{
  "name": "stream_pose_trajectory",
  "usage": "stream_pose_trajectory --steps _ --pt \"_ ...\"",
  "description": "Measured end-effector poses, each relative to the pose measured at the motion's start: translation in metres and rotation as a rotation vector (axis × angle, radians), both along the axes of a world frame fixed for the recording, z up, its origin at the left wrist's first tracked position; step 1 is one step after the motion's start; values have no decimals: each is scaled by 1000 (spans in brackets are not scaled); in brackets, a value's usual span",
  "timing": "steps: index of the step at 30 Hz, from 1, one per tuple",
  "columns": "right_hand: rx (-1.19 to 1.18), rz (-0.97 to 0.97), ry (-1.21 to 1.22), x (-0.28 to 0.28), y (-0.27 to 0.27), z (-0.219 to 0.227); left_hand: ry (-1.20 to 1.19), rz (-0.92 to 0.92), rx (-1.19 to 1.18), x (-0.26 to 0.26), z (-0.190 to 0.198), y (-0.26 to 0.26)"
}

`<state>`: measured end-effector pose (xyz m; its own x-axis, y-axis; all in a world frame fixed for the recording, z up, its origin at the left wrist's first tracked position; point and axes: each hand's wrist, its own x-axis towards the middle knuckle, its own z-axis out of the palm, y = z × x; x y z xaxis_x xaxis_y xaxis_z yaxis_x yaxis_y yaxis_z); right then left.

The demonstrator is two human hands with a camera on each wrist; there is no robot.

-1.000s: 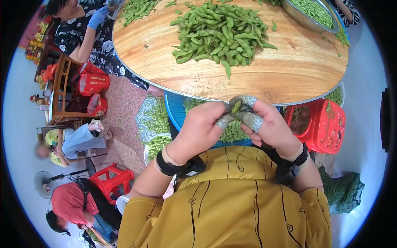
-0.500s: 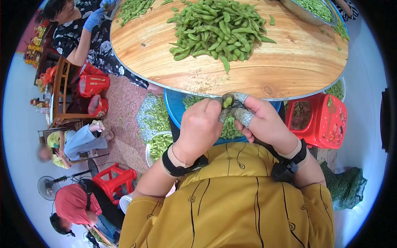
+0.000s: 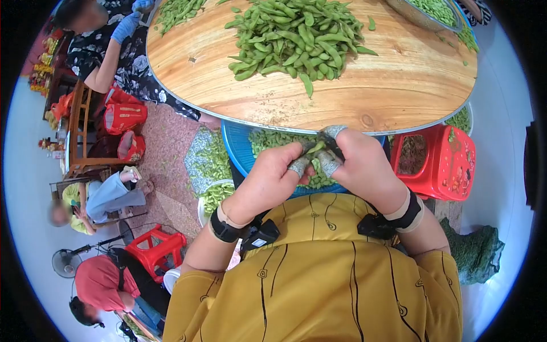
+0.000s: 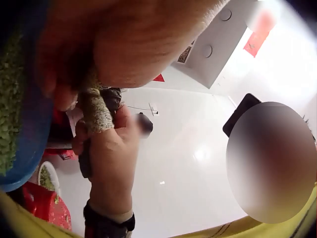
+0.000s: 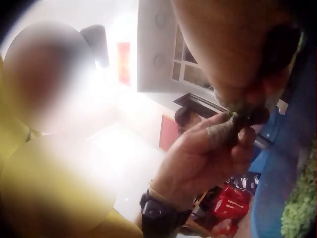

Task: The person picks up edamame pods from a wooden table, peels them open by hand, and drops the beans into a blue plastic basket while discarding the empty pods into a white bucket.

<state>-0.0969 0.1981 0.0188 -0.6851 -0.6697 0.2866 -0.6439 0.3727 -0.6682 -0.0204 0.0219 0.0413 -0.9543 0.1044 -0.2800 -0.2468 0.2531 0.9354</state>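
In the head view a green soybean pod point(image 3: 317, 147) spans the gap between two hands, over the near edge of the table. My left hand point(image 3: 266, 178) pinches its left end with thumb and finger. The right hand point(image 3: 367, 170) pinches the other end, its thumb and forefinger wrapped in grey, dirty tape. Tape also covers the left thumb point(image 5: 224, 133), seen in the right wrist view. Right below the hands sits a blue basin point(image 3: 232, 149) of shelled green beans point(image 3: 272, 140), partly covered by them. A heap of pods point(image 3: 296, 43) lies on the wooden table point(image 3: 250, 108).
A metal bowl of shelled beans point(image 3: 430, 16) stands at the table's far right. Red stools point(image 3: 456, 165) point(image 3: 154, 251) flank me on both sides. Pods lie on the floor at left beside a white tub point(image 3: 215, 196). A person wearing blue gloves point(image 3: 125, 27) sits across at left.
My hands came close together around the pod, then drew slightly apart, with the left wrist turning. More of the pod shows between the fingertips now. The head view has shifted slightly.
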Motion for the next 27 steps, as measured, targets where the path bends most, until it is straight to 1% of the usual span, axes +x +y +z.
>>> stream_pose_trajectory --steps 1,3,5,7,9,10,11,12,13,14,16,18,20,22,23,24,25,26,27 --pt "1 3 -1 1 0 -1 -19 -32 -55 1 0 -2" --pt "73 37 27 4 0 -2 -40 -54 -86 6 -1 -7" --pt "61 65 39 4 -2 -3 -60 -79 -117 9 -5 -10" --pt "49 89 50 4 -4 -1 -137 16 116 12 -7 -11" --pt "110 136 -101 2 -4 9 -116 17 109 13 -7 -10" --pt "112 139 -102 3 -5 6 -94 16 101 13 -7 -9" --pt "130 115 -30 5 -6 1 -93 18 104 13 -6 -8" --pt "149 89 43 6 -7 -1 -92 15 50 12 -5 -7" --pt "152 89 44 6 -6 -1 -91 12 -4 11 -5 -6" --pt "156 96 54 6 -5 1 -90 12 -1 11 -5 -7" --pt "162 105 65 4 -3 4 -74 -36 -95 15 -6 -12" --pt "175 185 -28 3 -1 6 -69 -20 -129 23 -8 -19" --pt "209 225 -33 0 0 6 -62 -6 -165 33 -11 -31" --pt "243 263 -35 -5 -3 10 -61 27 -435 45 -19 -48" --pt "175 173 -49 -7 -8 15 -58 29 -435 52 -25 -57" --pt "107 83 -62 -10 -13 19 30 59 -737 59 -28 -64" --pt "74 29 -8 -16 -18 21 119 87 -1039 64 -31 -68" --pt "73 27 -6 -21 -26 22 121 87 -1040 66 -33 -69" --pt "88 -99 93 -26 -36 24 214 166 -1081 65 -32 -70"
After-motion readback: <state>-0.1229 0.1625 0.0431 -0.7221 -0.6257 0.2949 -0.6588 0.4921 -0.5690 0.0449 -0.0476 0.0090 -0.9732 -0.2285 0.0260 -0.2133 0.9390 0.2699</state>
